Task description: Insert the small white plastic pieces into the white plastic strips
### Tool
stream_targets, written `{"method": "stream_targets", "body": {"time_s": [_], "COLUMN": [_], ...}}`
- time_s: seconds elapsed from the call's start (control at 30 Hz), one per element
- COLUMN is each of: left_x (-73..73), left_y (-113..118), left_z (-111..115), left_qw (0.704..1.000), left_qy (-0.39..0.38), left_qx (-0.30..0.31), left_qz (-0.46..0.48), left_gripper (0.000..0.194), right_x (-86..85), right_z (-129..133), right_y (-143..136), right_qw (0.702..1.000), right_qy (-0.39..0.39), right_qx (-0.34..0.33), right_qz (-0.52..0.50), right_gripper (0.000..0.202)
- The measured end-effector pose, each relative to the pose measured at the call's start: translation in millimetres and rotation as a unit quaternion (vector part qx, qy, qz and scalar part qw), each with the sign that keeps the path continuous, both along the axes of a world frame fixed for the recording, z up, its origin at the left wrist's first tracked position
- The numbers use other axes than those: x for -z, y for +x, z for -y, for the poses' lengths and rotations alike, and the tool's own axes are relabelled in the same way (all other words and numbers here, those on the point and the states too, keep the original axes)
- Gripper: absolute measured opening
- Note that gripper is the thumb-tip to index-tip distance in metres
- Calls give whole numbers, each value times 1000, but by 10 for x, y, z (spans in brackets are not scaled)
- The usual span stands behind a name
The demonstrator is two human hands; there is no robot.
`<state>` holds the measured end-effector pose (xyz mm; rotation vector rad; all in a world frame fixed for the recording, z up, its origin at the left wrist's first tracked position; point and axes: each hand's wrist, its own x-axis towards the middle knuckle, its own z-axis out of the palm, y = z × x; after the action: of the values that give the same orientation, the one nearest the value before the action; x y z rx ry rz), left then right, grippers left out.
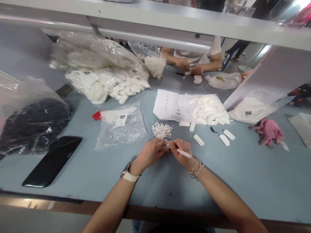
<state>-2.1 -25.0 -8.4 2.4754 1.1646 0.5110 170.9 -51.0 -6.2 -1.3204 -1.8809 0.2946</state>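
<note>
- At the centre of the frame, the left hand (152, 152) pinched one end of a white strip (165, 147) just above the worktop (92, 171), or on it; I couldn't tell which.
- The right hand (181, 152) gripped a pale stick (184, 153), its fingertips close against the strip's other end.
- Just beyond both hands lay a loose pile of tiny white pieces (161, 130), many of them not yet in anything, so plenty of that work seemed left.
- This one strip looked part-way through; fingers hid most of it, so I couldn't say how much was done.
- Right of centre, a single white block (198, 139) and a pair of blocks (224, 140) lay out of the bag; whether they were finished, I couldn't judge.
- Above them, a clear bag (210, 110) held many more, overlapping a printed sheet (170, 106). If those were waiting, the job was far from over.
</note>
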Motion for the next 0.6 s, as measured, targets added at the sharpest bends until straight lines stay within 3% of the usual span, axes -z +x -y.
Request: {"method": "stream_targets", "body": {"time_s": [0.4, 0.6], "left_x": [-25, -15], "left_y": [6, -8], "left_z": [-11, -16], "left_qw": [999, 1000], "left_qy": [34, 21], "left_qx": [11, 9], "left_qz": [-3, 2], "left_gripper": [15, 12], "right_x": [-77, -26], "right_z": [-68, -66], "right_y": [16, 6], "right_qw": [994, 982], "right_qy": [-65, -111], "right_qx": [37, 51], "right_qz": [-74, -145], "right_gripper": [43, 44]}}
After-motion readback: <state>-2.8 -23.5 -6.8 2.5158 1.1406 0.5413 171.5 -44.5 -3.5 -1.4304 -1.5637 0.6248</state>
